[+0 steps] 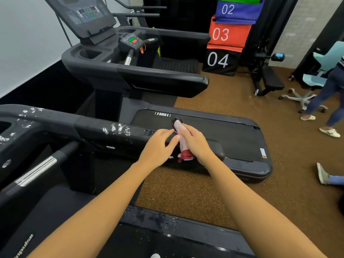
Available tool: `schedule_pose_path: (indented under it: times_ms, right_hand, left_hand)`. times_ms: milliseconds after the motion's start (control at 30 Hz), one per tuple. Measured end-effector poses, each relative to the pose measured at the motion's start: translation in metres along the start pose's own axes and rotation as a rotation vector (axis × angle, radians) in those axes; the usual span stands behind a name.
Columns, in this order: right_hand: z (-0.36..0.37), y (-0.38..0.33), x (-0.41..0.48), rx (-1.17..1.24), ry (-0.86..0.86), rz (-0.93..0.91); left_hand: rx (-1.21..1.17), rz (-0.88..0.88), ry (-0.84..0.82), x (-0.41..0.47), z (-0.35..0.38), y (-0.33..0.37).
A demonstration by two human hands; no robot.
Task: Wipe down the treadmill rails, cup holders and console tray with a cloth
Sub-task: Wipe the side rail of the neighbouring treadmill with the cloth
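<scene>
While the right hand (195,144) is gripping a pink-and-red rolled cloth (183,146), the left hand (158,148) is resting loosely open-fingered beside it — both over the black, white-smeared treadmill rail (115,130).

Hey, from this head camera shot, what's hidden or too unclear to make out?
- Object in the right hand: mostly covered by the fingers; cloth or bottle, unclear.
- Near treadmill's console: cut off by the left edge.
- Far treadmill's screen: text too small and blurred.
- Bystanders: cropped by the right edge.

Black treadmill rail (111,127) flecked white, speckled brown floor (186,192), red-and-white cloth (184,155) (pale pink above).
</scene>
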State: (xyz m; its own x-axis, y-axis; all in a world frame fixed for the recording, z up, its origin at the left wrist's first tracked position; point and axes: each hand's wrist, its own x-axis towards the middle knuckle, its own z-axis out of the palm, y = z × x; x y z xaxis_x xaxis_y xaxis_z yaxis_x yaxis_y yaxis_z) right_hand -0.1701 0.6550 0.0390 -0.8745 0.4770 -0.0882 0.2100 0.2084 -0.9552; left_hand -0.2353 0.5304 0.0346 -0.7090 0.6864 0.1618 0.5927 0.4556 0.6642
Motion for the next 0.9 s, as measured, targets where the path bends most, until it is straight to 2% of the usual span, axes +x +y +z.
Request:
schedule_pose_path:
  times_ms: [133,267,333,433,533,633,733,900]
  right_hand:
    - [0.01,0.0,0.001,0.59,-0.215,0.188]
    - [0.013,0.006,0.004,0.737,-0.415,0.252]
    - [0.013,0.009,0.008,0.607,-0.452,0.215]
    - [0.01,0.004,0.014,0.147,-0.275,0.061]
    - [0.001,0.0,0.017,-0.136,-0.004,-0.013]
    - [0.003,0.011,0.024,-0.315,0.115,-0.046]
    - [0.011,0.028,0.03,-0.625,0.151,-0.062]
    - [0.012,0.038,0.028,-0.735,0.228,-0.241]
  left_hand:
    - [-0.306,-0.134,0.037,-0.004,0.01,0.022]
    - [-0.534,-0.224,0.122,-0.011,0.007,0.012]
    - [-0.521,-0.224,0.201,-0.017,0.006,0.006]
    - [-0.169,-0.022,0.306,-0.018,0.004,-0.017]
    - [0.083,-0.006,0.132,-0.008,0.008,-0.045]
    - [0.218,-0.015,-0.038,-0.002,0.021,-0.041]
    - [0.307,0.042,-0.028,0.001,0.033,-0.031]
    - [0.705,0.208,0.019,0.009,0.022,-0.055]
